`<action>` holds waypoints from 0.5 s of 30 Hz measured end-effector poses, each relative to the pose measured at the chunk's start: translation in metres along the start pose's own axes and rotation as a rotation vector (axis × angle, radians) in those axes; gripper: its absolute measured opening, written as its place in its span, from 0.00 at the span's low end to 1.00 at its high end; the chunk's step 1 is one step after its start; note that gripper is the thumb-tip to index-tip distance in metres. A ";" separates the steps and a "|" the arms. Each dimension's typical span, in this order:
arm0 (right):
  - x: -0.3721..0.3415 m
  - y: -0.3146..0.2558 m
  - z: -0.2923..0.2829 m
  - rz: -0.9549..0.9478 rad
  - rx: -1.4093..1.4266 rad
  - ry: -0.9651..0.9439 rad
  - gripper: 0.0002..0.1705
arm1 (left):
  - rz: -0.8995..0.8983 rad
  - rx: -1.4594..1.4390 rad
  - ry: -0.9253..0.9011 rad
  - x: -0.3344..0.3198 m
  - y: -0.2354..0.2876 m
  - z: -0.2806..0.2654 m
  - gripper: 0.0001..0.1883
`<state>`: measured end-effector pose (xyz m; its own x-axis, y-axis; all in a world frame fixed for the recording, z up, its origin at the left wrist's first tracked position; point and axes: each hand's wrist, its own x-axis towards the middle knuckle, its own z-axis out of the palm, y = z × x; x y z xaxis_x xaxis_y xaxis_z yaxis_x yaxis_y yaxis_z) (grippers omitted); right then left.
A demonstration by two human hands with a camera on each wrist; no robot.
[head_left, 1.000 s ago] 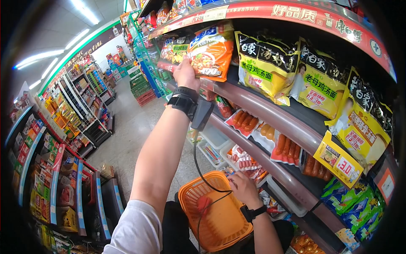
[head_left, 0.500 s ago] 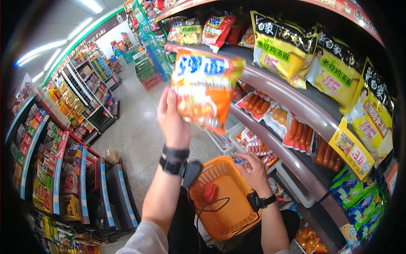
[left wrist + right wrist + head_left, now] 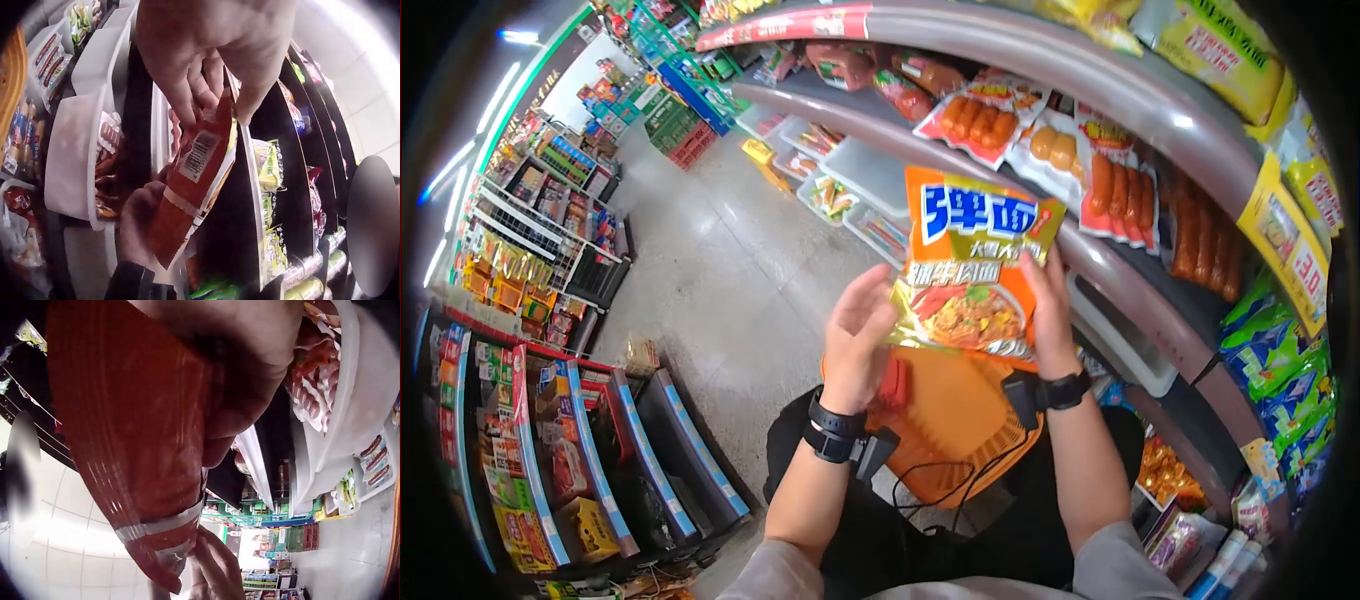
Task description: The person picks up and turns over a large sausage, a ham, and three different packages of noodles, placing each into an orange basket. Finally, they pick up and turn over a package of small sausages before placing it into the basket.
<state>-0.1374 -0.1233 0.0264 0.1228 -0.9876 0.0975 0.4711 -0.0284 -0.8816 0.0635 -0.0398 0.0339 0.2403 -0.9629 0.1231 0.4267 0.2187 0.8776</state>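
An orange packet of instant noodles (image 3: 975, 300) is held upright over the basket, its printed front facing me. My right hand (image 3: 1055, 315) grips its right side, thumb across the front. At the opposite edge is my left hand (image 3: 858, 340); in the left wrist view the thumb and fingers of that hand (image 3: 215, 44) straddle the packet's edge beside the barcode. The right wrist view shows the packet's red back (image 3: 131, 419) against the right hand (image 3: 250, 369). Below, between my legs, sits an orange basket (image 3: 960, 415) containing a red item (image 3: 893, 383).
Shelves at the right carry packs of sausages (image 3: 980, 125) and a yellow price card (image 3: 1285, 245). White plastic bins (image 3: 870, 175) stand under them. Low shelves of goods (image 3: 530, 450) are on the left, across a grey floor (image 3: 700, 260) that runs to stacked crates (image 3: 675, 130).
The noodle packet was taken off the shelf by my left hand and brought down over the basket. My right hand left the basket's side and took hold of the packet. The view tilted down.
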 end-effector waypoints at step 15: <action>0.014 0.015 -0.005 0.167 0.217 -0.024 0.21 | -0.076 -0.212 -0.095 -0.013 0.015 0.009 0.18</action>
<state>-0.1330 -0.1381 0.0125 0.2345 -0.9717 -0.0279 0.6182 0.1712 -0.7671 0.0591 -0.0258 0.0498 0.1218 -0.9862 0.1124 0.6163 0.1639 0.7703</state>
